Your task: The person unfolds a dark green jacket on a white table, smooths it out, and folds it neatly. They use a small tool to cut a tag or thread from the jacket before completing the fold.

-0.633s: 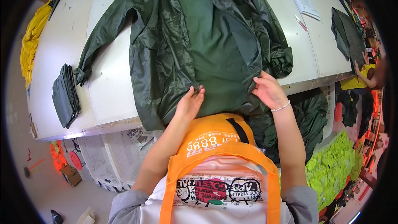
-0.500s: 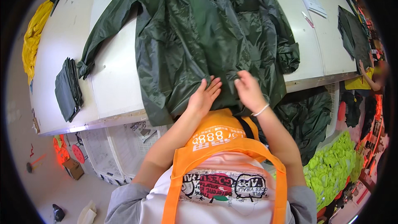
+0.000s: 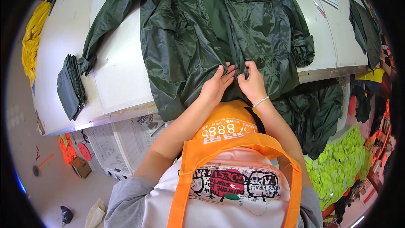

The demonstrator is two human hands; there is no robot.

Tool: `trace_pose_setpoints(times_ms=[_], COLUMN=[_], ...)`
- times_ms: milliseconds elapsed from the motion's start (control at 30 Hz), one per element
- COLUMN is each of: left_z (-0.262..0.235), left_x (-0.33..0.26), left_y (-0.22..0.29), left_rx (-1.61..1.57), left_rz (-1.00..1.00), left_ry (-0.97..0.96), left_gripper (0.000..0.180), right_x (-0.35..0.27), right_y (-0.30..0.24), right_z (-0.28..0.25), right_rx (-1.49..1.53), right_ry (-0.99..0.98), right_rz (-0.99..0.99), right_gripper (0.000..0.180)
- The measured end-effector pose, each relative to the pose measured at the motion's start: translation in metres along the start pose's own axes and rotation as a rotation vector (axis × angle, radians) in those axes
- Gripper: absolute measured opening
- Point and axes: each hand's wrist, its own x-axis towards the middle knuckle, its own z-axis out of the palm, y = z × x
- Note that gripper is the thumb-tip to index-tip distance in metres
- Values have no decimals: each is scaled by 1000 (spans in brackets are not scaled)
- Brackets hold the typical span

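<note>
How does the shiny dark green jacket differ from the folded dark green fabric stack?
The shiny dark green jacket is spread out, whereas the dark green fabric stack is folded compactly. The jacket covers much more area than the stack. Both are dark green, on the white table.

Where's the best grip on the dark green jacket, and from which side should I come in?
Probably pinch the jacket at the lower ends of its two front edges, one per hand, coming from the near side. The opening narrows there, bringing both edges close, and the hem reaches past the near edge of the table. The left hand and right hand are at that spot.
</note>
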Motion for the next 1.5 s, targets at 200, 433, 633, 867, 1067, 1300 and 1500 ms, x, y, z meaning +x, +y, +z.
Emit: trace_pose_setpoints(times_ms=[200,433,633,867,1067,1300,1500], left_z=[-5,3,4,5,-1,-5,-7], left_x=[6,-5,-6,2,10,18,19], left_y=[-5,6,4,1,-5,-1,-5], left_rx=[-4,14,5,57,16,-94,-98], left_rz=[-9,114,63,58,36,16,-34], left_ry=[-39,140,218,241,250,191,222], left_gripper=[44,34,39,39,36,22,18], right_x=[24,18,14,21,22,19,-15], right_y=[-10,-7,-15,4,-5,0,-23], right_z=[11,7,22,22,26,8,4], right_rx=[-15,-15,130,24,117,12,-251], right_ry=[148,114,-61,-73,-94,-16,114], right_rz=[-135,-57,-11,15,62,76,-412], right_gripper=[18,26,34,33,27,37,18])
